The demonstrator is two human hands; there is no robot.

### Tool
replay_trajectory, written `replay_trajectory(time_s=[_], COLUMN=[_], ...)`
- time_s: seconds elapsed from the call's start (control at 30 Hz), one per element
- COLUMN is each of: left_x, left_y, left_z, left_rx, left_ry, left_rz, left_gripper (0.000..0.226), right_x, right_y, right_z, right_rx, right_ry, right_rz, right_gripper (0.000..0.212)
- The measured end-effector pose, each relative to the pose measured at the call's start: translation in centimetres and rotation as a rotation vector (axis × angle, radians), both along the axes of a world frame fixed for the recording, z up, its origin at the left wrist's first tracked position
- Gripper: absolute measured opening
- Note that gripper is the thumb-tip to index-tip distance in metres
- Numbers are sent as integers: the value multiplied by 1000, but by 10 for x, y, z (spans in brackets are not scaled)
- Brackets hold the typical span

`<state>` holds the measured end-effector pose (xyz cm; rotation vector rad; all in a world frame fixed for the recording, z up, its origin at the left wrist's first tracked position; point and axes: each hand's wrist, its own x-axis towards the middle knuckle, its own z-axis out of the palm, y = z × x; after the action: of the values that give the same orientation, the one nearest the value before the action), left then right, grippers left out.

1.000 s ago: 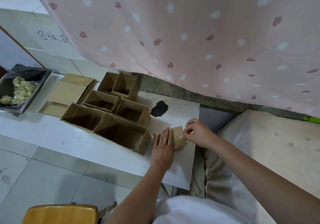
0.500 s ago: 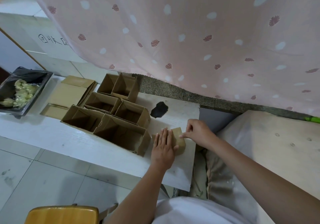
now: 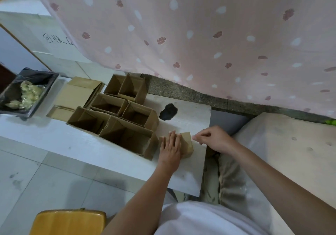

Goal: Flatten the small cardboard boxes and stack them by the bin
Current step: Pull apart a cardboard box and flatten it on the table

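A small brown cardboard box (image 3: 187, 144) lies on the white board (image 3: 189, 173), near its right end. My left hand (image 3: 170, 148) presses flat on the box's left part, fingers straight. My right hand (image 3: 211, 138) has curled fingers, and their tips pinch at the box's upper right edge. Several open cardboard boxes (image 3: 127, 138) stand in a cluster to the left of it. A stack of flattened boxes (image 3: 78, 94) lies beyond them, beside the black-lined bin (image 3: 27, 91) at the far left.
A pink patterned curtain (image 3: 200, 35) hangs behind the board. A black patch (image 3: 168, 111) marks the board's surface. A pale padded surface (image 3: 291, 153) lies on the right. A wooden seat (image 3: 69, 222) stands on the tiled floor below.
My right hand has shifted from the box's top to its upper right edge. My left hand keeps pressing the box flat. The camera has tilted slightly.
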<state>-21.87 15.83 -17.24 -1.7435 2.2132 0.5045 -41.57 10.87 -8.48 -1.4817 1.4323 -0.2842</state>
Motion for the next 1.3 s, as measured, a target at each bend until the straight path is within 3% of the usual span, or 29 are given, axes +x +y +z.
replay_trajectory(time_s=[0.13, 0.27, 0.4, 0.57, 0.77, 0.83, 1.0, 1.13, 1.3], left_x=[-2, -1, -1, 3, 14, 17, 19, 13, 8], left_y=[-3, -1, -2, -6, -11, -13, -14, -16, -21], left_z=[4, 6, 11, 14, 13, 15, 9, 7, 4], left_rx=[6, 21, 30, 16, -13, -27, -25, 42, 77], left_ry=[-13, -10, 65, 178, 463, 522, 603, 658, 651], left_rz=[4, -2, 63, 95, 199, 235, 289, 439, 477], left_gripper=[84, 87, 95, 96, 94, 92, 86, 89, 92], right_x=[-3, -3, 0, 9, 2, 0, -3, -4, -2], right_y=[-4, -1, 2, 6, 5, 5, 5, 7, 9], right_z=[6, -2, -17, -17, -1, 6, 15, 11, 2], right_rx=[73, -81, -237, -300, -331, -311, -346, -357, -282], right_ry=[8, 134, 187, 109, -68, -103, -16, 41, 123], right_rz=[101, 55, 19, 23, -114, -114, -127, -196, -146], right_gripper=[19, 9, 16, 31, 23, 41, 10, 18, 28])
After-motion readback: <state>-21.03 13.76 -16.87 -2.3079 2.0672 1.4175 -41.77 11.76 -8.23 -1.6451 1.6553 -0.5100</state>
